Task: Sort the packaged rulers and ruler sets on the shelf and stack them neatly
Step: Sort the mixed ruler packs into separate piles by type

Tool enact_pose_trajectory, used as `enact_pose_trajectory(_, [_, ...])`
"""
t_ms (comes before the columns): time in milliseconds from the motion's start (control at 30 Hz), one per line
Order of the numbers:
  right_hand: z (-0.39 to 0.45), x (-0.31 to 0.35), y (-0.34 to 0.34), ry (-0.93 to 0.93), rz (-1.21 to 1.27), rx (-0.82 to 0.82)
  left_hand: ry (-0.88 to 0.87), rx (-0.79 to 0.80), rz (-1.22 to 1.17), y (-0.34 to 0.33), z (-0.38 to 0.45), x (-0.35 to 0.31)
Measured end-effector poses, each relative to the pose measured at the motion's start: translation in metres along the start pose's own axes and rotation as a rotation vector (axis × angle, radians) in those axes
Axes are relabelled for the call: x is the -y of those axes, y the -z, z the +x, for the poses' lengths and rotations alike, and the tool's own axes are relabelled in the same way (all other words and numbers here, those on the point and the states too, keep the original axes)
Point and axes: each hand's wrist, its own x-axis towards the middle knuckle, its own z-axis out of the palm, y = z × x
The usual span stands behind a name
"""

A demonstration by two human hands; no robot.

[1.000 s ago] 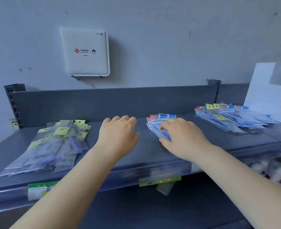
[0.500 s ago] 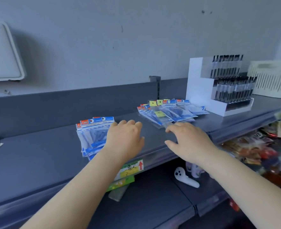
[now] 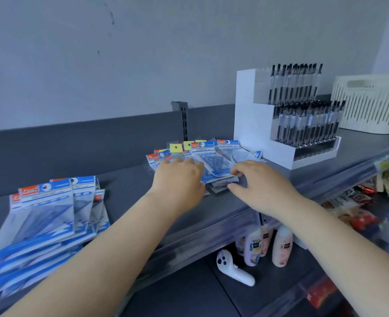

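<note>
Both hands at mixed pile of ruler packs [image 3: 214,160], just L of white pen display [image 3: 255,124] on shelf [image 3: 129,179].

L hand [image 3: 179,181] flat on pile, fingers straight, grasping nothing; R hand [image 3: 259,186] fingers curled, seemingly pinching pack corner. Best to hold pile steady w/ L, lift one pack at a time, separate yellow-tagged from blue, square edges. Sorted blue stack [image 3: 51,213] well L of display.

Both forearms [image 3: 120,239] bare, no sleeves, rings or watch.
</note>
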Motion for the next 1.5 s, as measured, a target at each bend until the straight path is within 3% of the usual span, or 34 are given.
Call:
enact_pose_trajectory(400, [0.048,-0.077,-0.004,-0.057,0.174,0.053,0.064,0.124,-0.004,-0.015,0.051,-0.026])
enact_pose_trajectory(733, [0.085,-0.109,-0.018,-0.011,0.313,0.176,0.311,0.241,-0.115,-0.033,0.087,-0.04])
enact_pose_trajectory(933, [0.097,-0.102,-0.024,0.031,0.47,0.098,0.514,0.288,-0.385,-0.049,0.097,-0.025])
enact_pose_trajectory(1300, [0.085,-0.082,-0.023,-0.308,1.027,0.421,0.652,0.266,-0.518,-0.049,0.086,0.007])
enact_pose_trajectory(1500, [0.081,-0.069,-0.025,-0.38,1.108,0.419,0.72,0.313,-0.77,-0.038,0.084,0.015])
